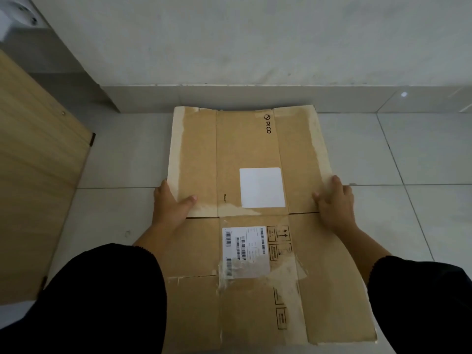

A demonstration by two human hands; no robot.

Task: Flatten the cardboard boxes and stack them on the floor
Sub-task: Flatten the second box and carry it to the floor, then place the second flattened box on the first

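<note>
**Figure.** Flattened cardboard box (245,154), held by its two long edges over the tiled floor (383,149).

The left hand (171,203) is clamped on the box's left edge, thumb on the upper face and fingers hidden beneath. The right hand (334,203) grips the box's right edge, thumb lying on the top face. The box's far end reaches toward the skirting beyond it, and we cannot tell whether that end touches the floor. A wooden panel (38,175) stands to the left of the box. We see no other flattened box, so we judge this sheet to be about to go down as the base of the stack.

Risks, as we judge them:
- **Flaps springing up:** the near flaps, creased and carrying torn tape around the barcode label (245,251), may rise once the hands let go, leaving the sheet bowed.
- **Sliding:** the smooth tiles may let the box slip toward the skirting.
- **Snagging:** the box's left edge could catch the panel if the sheet swings that way.
</note>
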